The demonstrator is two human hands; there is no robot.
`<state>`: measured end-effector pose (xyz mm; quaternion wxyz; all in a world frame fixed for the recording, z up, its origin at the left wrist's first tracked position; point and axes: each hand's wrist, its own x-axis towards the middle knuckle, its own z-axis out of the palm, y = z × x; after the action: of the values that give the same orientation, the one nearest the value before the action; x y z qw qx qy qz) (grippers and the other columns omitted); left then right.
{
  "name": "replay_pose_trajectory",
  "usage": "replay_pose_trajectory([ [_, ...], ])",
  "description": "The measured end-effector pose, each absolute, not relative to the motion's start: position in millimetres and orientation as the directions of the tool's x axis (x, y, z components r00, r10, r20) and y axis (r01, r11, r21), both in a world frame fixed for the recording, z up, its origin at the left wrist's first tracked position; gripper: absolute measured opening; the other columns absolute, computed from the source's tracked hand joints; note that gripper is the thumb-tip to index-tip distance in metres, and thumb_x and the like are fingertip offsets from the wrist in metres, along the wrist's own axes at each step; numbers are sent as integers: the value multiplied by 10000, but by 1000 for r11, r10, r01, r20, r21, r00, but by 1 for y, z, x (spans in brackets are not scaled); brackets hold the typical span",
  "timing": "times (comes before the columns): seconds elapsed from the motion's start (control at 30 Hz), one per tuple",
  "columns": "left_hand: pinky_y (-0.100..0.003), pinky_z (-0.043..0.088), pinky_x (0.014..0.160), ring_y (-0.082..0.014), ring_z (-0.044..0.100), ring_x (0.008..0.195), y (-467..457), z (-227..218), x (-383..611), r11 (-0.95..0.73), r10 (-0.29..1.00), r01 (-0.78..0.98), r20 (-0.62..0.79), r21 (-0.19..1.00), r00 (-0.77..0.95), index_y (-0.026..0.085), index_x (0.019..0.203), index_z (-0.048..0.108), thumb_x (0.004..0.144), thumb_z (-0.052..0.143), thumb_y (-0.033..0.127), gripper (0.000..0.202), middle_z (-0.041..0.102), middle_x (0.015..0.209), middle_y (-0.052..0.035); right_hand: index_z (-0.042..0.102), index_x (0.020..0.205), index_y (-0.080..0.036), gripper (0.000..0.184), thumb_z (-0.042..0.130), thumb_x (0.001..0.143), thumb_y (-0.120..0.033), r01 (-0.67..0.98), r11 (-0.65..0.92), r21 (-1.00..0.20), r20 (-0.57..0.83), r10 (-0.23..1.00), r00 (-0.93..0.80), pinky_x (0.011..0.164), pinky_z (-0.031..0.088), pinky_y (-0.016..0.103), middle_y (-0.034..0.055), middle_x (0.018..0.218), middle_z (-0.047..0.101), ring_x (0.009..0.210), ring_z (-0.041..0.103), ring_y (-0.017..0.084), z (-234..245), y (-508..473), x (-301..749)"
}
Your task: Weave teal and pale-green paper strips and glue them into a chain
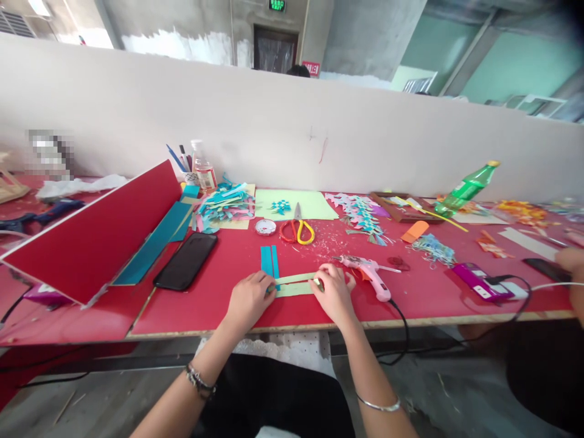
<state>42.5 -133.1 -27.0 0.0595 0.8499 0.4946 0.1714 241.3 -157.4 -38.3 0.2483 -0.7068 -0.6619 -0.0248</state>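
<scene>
Two pale green paper strips (296,288) run crosswise near the table's front edge, beside two upright blue paper strips (269,260). My left hand (250,298) has its fingers closed at the left end of the green strips, where they meet the blue ones. Closed on the right end is my right hand (335,293), thumb and fingertips pinching the paper. The fingertips partly hide both ends, so how the strips cross cannot be made out. A pink glue gun (367,271) lies just right of my right hand. Scissors (297,228) with red and yellow handles lie beyond the strips.
Left are a black phone (186,261) and a standing red board (104,237). Behind lie heaped paper strips (223,207) and a light green sheet (298,204). On the right are a green bottle (472,188), a purple power strip (481,283) and another person's hand (572,267).
</scene>
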Motion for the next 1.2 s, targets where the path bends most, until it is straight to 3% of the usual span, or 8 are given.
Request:
replay_pose_trajectory([
  [0.17, -216, 388, 622, -143, 541, 790, -134, -31, 42, -536, 840, 801, 265, 267, 474, 232, 904, 583, 805, 425, 247, 187, 570, 845, -22, 542, 772, -200, 88, 477, 745, -252, 968, -22, -250, 419, 899, 129, 849, 187, 436, 44, 938, 541, 910, 460, 204, -35, -159, 236],
  [0.33, -216, 385, 612, -140, 541, 770, -134, -32, 43, -540, 836, 797, 276, 269, 473, 232, 879, 609, 809, 422, 254, 201, 573, 835, -27, 475, 1060, -237, 273, 403, 798, -208, 956, 210, -207, 407, 907, -110, 922, 126, 442, 56, 1087, 520, 1007, 451, 181, -26, -153, 223],
  [0.63, -222, 361, 564, -132, 557, 691, -131, -26, 45, -541, 835, 798, 279, 265, 474, 223, 819, 618, 773, 459, 267, 172, 596, 781, -6, 548, 712, -212, 121, 466, 782, -265, 942, 277, -191, 388, 902, -187, 924, 45, 514, -5, 847, 564, 836, 498, 146, -11, -144, 216],
  [0.87, -266, 351, 641, -150, 564, 639, -129, -22, 57, -511, 840, 842, 308, 171, 447, 183, 696, 604, 737, 481, 410, 261, 621, 705, -29, 537, 621, -185, 212, 480, 766, -328, 875, 287, -389, 339, 928, -154, 890, 177, 446, -9, 692, 599, 699, 522, 133, 11, -139, 218],
  [0.97, -305, 343, 673, -162, 566, 595, -128, -21, 64, -487, 840, 867, 328, 107, 432, 155, 639, 601, 768, 425, 415, 339, 627, 658, -59, 534, 642, -180, 244, 444, 772, -366, 722, 345, -599, 274, 936, -220, 774, 334, 326, -9, 661, 593, 645, 520, 126, 15, -137, 211],
  [1.07, -322, 338, 713, -168, 577, 602, -126, -20, 66, -496, 828, 866, 337, 66, 448, 145, 653, 607, 797, 384, 301, 308, 634, 658, -76, 507, 658, -178, 265, 417, 772, -399, 501, 352, -790, 220, 927, -304, 606, 389, 238, -14, 635, 554, 621, 514, 124, 15, -139, 212],
  [1.13, -323, 342, 732, -175, 586, 622, -125, -19, 64, -499, 830, 864, 328, 74, 451, 138, 665, 607, 796, 373, 244, 288, 638, 665, -83, 497, 690, -182, 259, 401, 775, -407, 456, 332, -826, 251, 941, -228, 588, 399, 234, -12, 632, 540, 625, 518, 129, 13, -144, 225],
  [1.2, -327, 354, 722, -193, 593, 625, -123, -19, 61, -472, 854, 875, 305, 111, 422, 123, 666, 605, 810, 346, 257, 326, 637, 656, -102, 501, 785, -183, 246, 385, 782, -400, 525, 289, -801, 338, 941, -3, 639, 415, 261, 22, 729, 572, 692, 538, 149, 9, -151, 249],
])
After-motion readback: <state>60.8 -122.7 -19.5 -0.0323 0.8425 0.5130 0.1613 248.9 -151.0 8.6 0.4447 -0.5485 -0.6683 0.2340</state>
